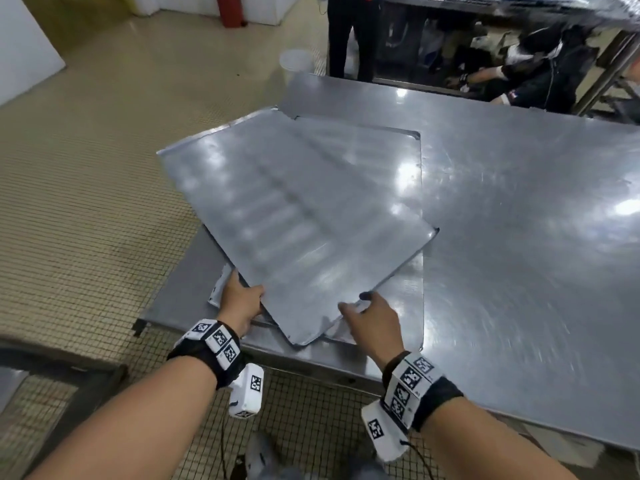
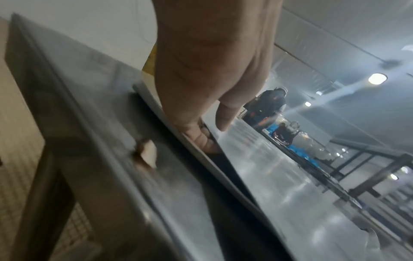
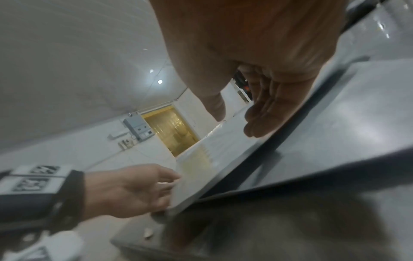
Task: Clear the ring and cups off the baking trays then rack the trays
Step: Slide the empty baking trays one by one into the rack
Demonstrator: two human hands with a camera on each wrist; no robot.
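Two bare metal baking trays lie stacked on the steel table [image 1: 519, 237], near its left corner. The top tray [image 1: 294, 216] is turned at an angle over the lower tray [image 1: 384, 150] and juts past the table's left edge. My left hand [image 1: 242, 296] grips its near-left edge, thumb on top and fingers [image 2: 201, 139] curled underneath. My right hand [image 1: 360, 306] is at the near-right edge with its fingers [image 3: 263, 120] straight, thumb over the tray [image 3: 223, 155]. No ring or cups are in view.
A person in dark clothes [image 1: 349, 36] stands at the table's far side and another [image 1: 540, 74] crouches under a second table. A white bucket [image 1: 296, 62] and a red cylinder [image 1: 230, 8] stand on the tiled floor. A dark metal frame [image 1: 52, 368] is at lower left.
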